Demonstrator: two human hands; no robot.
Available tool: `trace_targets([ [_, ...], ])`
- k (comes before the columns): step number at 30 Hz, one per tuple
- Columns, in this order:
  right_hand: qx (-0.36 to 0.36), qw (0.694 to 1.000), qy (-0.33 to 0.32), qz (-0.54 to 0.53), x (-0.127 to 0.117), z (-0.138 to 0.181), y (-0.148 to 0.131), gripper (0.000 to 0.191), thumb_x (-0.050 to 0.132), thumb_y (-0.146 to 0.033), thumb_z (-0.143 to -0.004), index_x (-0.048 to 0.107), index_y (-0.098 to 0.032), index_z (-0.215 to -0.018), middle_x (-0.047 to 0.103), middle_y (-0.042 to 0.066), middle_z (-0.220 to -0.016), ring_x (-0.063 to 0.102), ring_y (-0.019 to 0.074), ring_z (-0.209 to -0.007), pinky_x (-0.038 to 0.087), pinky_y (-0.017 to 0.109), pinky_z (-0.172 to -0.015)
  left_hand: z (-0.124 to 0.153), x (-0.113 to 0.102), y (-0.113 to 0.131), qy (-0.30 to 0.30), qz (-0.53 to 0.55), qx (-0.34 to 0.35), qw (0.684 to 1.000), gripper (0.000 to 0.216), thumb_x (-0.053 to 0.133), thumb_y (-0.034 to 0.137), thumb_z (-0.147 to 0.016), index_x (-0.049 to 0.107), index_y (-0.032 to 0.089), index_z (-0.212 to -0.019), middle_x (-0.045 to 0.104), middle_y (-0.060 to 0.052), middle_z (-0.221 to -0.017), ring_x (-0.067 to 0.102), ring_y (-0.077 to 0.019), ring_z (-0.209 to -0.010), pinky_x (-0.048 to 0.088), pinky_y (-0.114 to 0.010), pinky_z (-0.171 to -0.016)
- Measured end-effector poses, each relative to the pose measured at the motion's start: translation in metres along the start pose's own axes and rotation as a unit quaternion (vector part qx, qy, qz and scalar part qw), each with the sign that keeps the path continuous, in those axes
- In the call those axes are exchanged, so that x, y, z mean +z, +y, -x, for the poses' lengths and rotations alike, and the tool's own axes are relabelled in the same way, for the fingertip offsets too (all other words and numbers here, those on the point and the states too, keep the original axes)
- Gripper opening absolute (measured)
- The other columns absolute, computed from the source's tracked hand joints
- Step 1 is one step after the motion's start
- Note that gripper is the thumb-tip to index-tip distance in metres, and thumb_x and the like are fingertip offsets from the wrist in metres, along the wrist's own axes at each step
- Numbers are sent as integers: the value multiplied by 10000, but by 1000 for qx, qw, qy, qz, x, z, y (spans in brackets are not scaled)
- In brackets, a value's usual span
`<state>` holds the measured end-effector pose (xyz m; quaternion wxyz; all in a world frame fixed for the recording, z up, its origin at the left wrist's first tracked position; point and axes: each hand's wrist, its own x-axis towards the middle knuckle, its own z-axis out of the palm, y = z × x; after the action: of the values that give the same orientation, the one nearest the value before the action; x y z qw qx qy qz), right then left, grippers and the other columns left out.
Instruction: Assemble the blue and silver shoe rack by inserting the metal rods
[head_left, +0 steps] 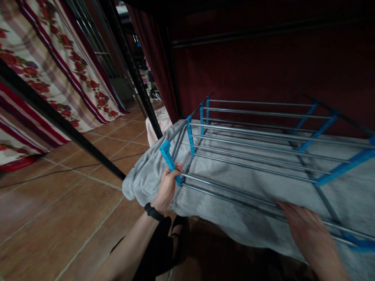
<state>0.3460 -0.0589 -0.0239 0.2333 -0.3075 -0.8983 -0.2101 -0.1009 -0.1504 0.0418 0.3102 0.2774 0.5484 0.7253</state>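
Note:
A shoe rack of thin metal rods joined by blue plastic brackets lies across a grey blanket. My left hand is closed around the near-left blue bracket, with the fingers curled behind it and the thumb at the rod end. On the right, my right hand grips the near pair of rods from above. Its fingertips rest at the rods and its thumb is hidden. Dark side tubes link the brackets at the left end.
The grey blanket covers a low bed-like surface. Black frame posts stand at the left, and one black bar slants across the tiled floor. A cable runs over the tiles. Floral curtains and a dark red curtain hang behind.

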Motion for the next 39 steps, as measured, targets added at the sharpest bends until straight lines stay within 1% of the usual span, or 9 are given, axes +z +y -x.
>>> trace_targets([
  [5,18,1000,-23,-11,1,3,-1,524,435,-75,-836,511,-192,-1342,630,90,-1225,598,246,-1026,447,391,-905,0,2,1,-4,32,6,999,202,615,136,-649,640,193,-841,600,12,-743,537,-126,-736,390,-268,-727],
  [11,10,999,-19,-32,5,6,1,509,441,-87,-837,529,-208,-1324,653,81,-1164,605,236,-1003,449,384,-907,-1,2,0,-11,8,6,1000,267,592,108,-624,637,199,-870,590,19,-722,523,-126,-724,378,-273,-723],
  [18,25,999,-32,-28,2,2,-2,528,431,-74,-825,524,-190,-1332,654,89,-1149,604,238,-987,458,380,-881,-4,-3,-3,-30,-22,9,999,329,603,113,-631,647,206,-944,633,4,-790,563,-148,-800,396,-288,-762],
  [21,21,999,-25,-31,1,1,-3,533,434,-73,-818,533,-193,-1328,655,90,-1141,605,236,-978,460,374,-875,-5,-5,-3,-33,-22,14,999,339,606,120,-640,648,212,-963,642,1,-811,574,-156,-816,406,-292,-767],
  [24,20,999,-25,-38,0,0,-4,528,433,-73,-821,536,-186,-1326,652,94,-1147,604,234,-980,457,371,-877,-6,-8,-2,-53,1,-6,999,355,627,147,-661,642,212,-1009,655,-4,-818,587,-160,-816,413,-295,-765],
  [29,30,997,-49,-55,1,0,-2,499,421,-74,-841,540,-178,-1314,654,96,-1146,610,227,-968,456,372,-886,-10,-13,3,-90,22,-29,995,424,652,143,-646,624,205,-1064,659,-6,-813,602,-168,-812,416,-295,-744],
  [33,11,997,-50,-54,3,1,2,526,426,-69,-836,528,-199,-1334,663,81,-1127,617,220,-948,461,369,-873,-12,-16,5,-116,-2,-37,993,488,664,138,-631,610,203,-1112,652,-8,-798,596,-181,-802,414,-302,-734],
  [35,15,997,-52,-51,3,1,1,525,424,-68,-837,526,-202,-1334,661,82,-1127,615,223,-955,459,376,-875,-12,-17,4,-124,-20,-36,991,510,681,136,-628,610,202,-1128,662,-22,-836,591,-187,-834,414,-306,-755],
  [39,37,996,-60,-50,2,0,-4,513,426,-58,-841,521,-184,-1329,655,90,-1129,606,227,-986,457,381,-890,-9,-19,1,-110,-32,-42,992,498,716,177,-678,608,213,-1162,672,-40,-969,572,-176,-897,402,-293,-771],
])
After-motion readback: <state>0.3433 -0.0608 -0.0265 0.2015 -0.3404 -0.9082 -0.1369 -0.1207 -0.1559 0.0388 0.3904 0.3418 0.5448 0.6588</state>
